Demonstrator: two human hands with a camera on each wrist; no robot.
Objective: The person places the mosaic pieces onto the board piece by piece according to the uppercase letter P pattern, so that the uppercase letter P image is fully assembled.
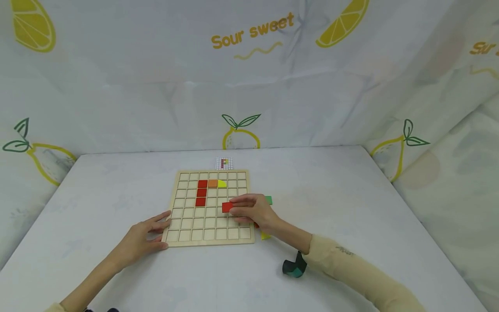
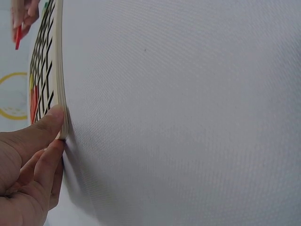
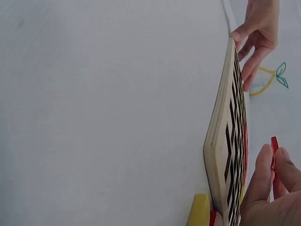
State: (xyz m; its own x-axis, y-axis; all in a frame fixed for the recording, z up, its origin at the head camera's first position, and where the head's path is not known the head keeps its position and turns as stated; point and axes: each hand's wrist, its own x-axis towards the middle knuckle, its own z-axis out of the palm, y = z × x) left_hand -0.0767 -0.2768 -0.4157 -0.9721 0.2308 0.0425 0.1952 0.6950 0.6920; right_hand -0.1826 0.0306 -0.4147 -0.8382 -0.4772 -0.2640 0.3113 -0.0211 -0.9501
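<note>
A wooden grid board [image 1: 187, 236] lies on the table, its left edge touched by the fingertips and thumb of my left hand [image 1: 136, 242] near the front corner. In the left wrist view, the thumb [image 2: 49, 120] rests at that corner. My right hand [image 1: 255, 212] pinches a red square tile [image 1: 227, 207] between thumb and fingers over the board's right half. Three red tiles [image 1: 201, 193] stand in a column on the board. An orange tile [image 1: 212, 183] and a yellow rounded tile [image 1: 221, 183] continue to the right from the top one.
Behind the board lies a small pattern card [image 1: 224, 163] with a coloured P-like figure. Beside the board's right edge are a green piece [image 1: 269, 199] and a yellow piece [image 1: 266, 236], partly hidden by my right hand. A black and teal object [image 1: 294, 266] lies near my right sleeve.
</note>
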